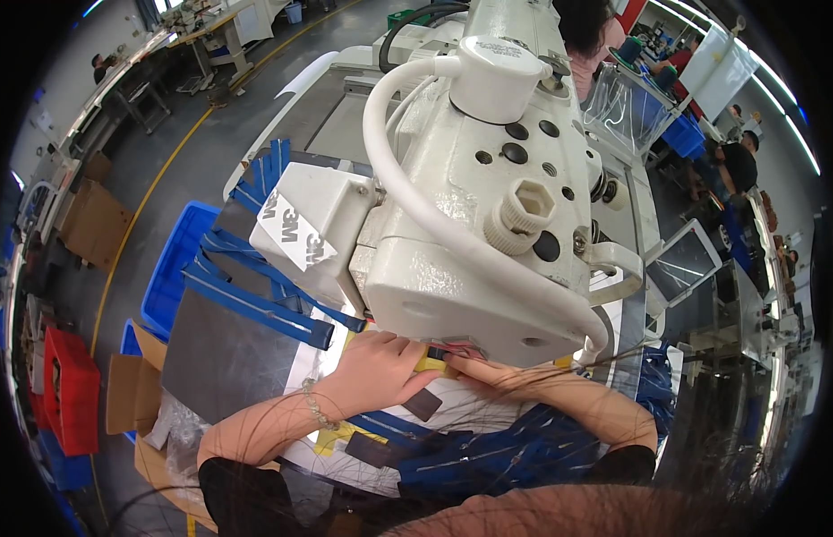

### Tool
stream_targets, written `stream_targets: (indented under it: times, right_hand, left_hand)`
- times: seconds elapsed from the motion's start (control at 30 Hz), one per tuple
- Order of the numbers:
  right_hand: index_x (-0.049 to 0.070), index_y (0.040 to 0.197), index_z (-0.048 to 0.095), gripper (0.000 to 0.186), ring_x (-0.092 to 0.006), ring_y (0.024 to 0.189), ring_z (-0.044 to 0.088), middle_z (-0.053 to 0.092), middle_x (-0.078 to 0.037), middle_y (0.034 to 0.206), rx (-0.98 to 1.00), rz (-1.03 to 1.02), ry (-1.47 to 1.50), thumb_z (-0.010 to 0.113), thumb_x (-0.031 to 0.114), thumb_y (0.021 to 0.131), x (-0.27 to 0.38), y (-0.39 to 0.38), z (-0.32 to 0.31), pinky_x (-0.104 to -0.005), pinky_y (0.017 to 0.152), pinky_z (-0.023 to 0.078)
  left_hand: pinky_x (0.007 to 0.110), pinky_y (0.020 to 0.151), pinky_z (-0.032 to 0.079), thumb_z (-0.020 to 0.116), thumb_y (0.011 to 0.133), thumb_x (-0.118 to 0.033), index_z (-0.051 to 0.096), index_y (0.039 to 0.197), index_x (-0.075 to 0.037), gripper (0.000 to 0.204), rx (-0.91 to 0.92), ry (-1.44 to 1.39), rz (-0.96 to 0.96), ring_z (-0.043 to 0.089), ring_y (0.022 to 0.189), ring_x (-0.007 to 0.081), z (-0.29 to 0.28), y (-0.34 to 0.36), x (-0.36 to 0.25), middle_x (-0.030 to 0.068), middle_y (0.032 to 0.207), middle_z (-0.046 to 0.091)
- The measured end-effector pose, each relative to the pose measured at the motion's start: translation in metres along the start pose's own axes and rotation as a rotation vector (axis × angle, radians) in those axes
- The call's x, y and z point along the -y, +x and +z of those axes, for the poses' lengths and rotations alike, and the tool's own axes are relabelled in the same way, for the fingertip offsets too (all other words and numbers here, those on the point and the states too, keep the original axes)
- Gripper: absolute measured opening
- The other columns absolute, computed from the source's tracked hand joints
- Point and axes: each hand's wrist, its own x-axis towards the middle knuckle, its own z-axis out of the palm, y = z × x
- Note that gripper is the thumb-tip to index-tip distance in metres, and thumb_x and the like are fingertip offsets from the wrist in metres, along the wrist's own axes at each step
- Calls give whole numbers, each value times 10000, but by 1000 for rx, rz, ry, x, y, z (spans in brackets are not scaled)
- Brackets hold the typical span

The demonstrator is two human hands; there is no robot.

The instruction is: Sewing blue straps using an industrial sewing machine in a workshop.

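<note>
A large white sewing machine stands in front of me, its head hiding part of my fingers. My left hand, a beaded bracelet at its wrist, reaches below the head with bent fingers. Its thumb points right, beside a yellow strip. My right hand comes from the other side, fingertips closed at a small dark piece between the hands. What the left fingers hold is hidden. Under my forearms lie blue zipper strips and two dark flat patches, one nearer and one farther.
More blue zipper strips hang over the grey panel on the left. Beyond it stand a blue bin, an open cardboard box and a red crate. Other people sit at machines on the right.
</note>
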Motion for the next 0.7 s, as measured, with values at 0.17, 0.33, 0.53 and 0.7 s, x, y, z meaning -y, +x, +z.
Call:
stream_targets:
  times: [0.17,0.33,0.53,0.7]
  right_hand:
    - [105,1028,631,343,-218,894,602,618,-76,982,-14,-25,83,681,121,690,-1,2,-1,-324,731,460]
    - [91,939,639,270,-192,730,576,602,-33,846,-175,-77,36,692,113,676,-9,0,-7,-289,612,437]
    - [119,722,578,68,-191,669,508,513,-6,725,-294,280,130,629,92,686,-15,-2,-1,-313,598,426]
    - [136,785,612,81,-199,714,509,513,-14,750,-246,165,143,633,141,706,-20,-6,0,-320,628,427]
  left_hand:
    - [353,513,455,562,808,-307,592,687,-26,307,83,64,-64,593,548,268,3,17,-9,102,604,593]
    - [365,484,457,562,718,-159,597,612,-48,157,58,160,-42,588,504,267,10,20,-21,96,550,583]
    - [346,495,470,542,663,-89,593,624,-80,64,-101,289,83,600,528,246,18,21,-20,90,569,581]
    - [484,683,450,533,740,-152,623,875,-6,218,393,142,-74,585,741,320,18,18,-16,187,794,593]
